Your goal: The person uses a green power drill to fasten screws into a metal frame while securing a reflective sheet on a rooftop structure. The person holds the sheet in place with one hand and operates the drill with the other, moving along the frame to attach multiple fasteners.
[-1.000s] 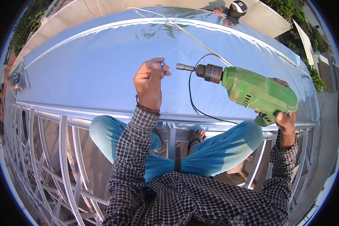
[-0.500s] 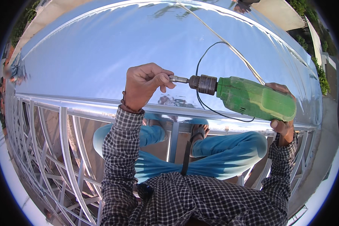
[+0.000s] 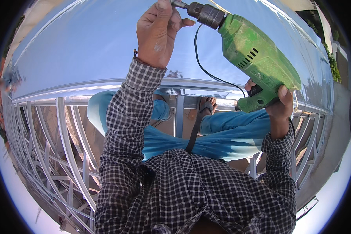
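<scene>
My right hand point(image 3: 280, 104) is wrapped round the handle of a green power drill point(image 3: 257, 58), with a finger by its black trigger. The drill is tilted, its dark chuck point(image 3: 208, 15) toward the upper left. From the chuck sticks a short metal driver bit point(image 3: 179, 4), whose end is pinched in the fingers of my left hand point(image 3: 156, 41) at the top edge of the picture. My left fingers cover the bit's tip. A thin dark cable point(image 3: 201, 60) loops below the chuck.
A large shiny metal sheet point(image 3: 85, 50) spreads out ahead, reflecting the sky. Open metal framing point(image 3: 64, 132) lies on the near side, with gaps down to a surface below. My sandalled foot point(image 3: 206, 105) rests at the sheet's near edge. Greenery point(image 3: 333, 70) stands at the far right.
Both hands and the drill have risen toward the top of the picture. The drill has turned, its chuck now pointing up-left, and its handle and trigger have come into sight.
</scene>
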Available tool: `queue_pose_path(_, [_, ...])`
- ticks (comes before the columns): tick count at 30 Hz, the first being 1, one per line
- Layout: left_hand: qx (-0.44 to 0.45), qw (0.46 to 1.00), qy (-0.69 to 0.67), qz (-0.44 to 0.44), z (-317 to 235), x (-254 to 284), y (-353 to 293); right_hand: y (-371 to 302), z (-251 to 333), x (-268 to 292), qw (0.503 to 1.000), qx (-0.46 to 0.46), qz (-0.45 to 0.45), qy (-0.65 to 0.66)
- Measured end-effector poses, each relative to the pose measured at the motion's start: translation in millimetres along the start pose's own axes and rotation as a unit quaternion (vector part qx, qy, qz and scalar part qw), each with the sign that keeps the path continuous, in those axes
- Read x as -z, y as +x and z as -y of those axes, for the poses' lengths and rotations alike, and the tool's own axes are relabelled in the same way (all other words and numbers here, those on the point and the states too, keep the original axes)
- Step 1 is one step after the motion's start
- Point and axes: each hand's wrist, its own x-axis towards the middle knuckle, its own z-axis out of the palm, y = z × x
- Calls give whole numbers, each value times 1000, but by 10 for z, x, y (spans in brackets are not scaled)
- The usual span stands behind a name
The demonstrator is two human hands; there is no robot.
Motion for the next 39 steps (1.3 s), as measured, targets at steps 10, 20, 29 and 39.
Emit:
queue_pose_path(10, [503, 691, 167, -491, 1846, 1420, -2479, 184, 54, 116, 987, 113, -39, 103])
queue_pose_path(20, [323, 701, 219, -597, 2113, 1118, -2313, 195, -39, -64, 987, 75, -78, 119])
queue_pose_path(29, [430, 554, 520, -487, 2237, 1126, -2184, 106, 13, 20, 977, 93, -177, 80])
queue_pose_path(39, [383, 603, 539, -446, 2266, 1136, -2320, 107, 65, 131, 980, 97, -171, 27])
